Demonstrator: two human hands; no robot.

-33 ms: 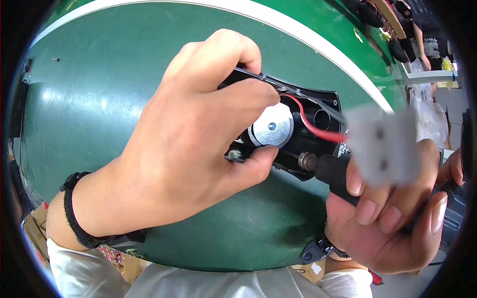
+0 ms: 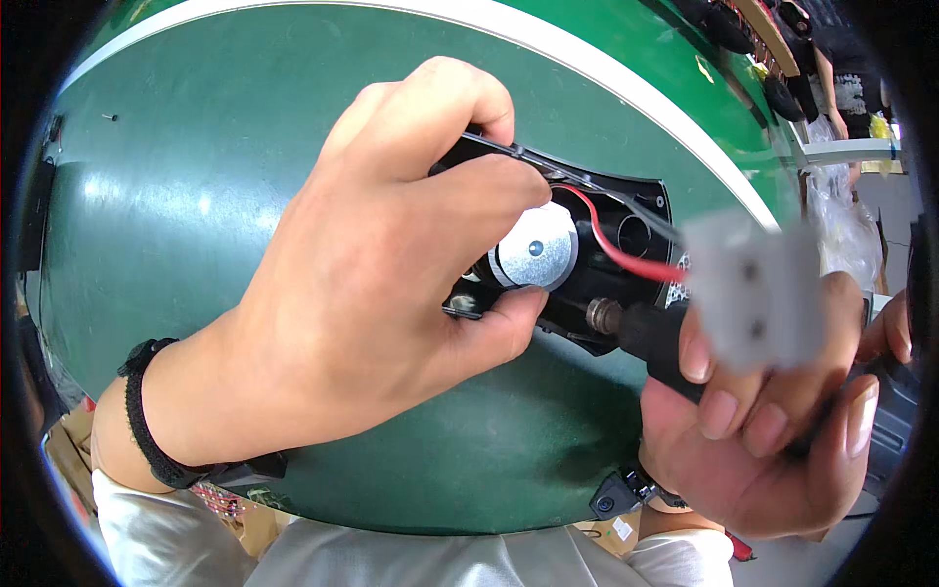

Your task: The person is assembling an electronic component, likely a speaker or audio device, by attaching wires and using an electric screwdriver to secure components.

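My left hand (image 2: 381, 264) is closed on a black plastic housing (image 2: 650, 201), fingers over its far edge and thumb at the near side. Inside the housing sits a round silver motor (image 2: 536, 247), with a red wire (image 2: 626, 256) and a dark wire running right. They lead toward a blurred light-grey block (image 2: 755, 293) with two dark holes, raised in front of my right hand (image 2: 763, 470). My right fingers curl around a black cylindrical tool (image 2: 660, 342). Its metal collar (image 2: 604, 316) is at the housing's near right edge; whether they touch, I cannot tell.
Everything lies over a green work surface (image 2: 196, 196) with a white curved edge strip (image 2: 548, 44). A small screw-like piece (image 2: 110, 117) lies far left. At the right edge are fingers of another hand (image 2: 890, 333), clear plastic wrap (image 2: 846, 230) and a person (image 2: 846, 83).
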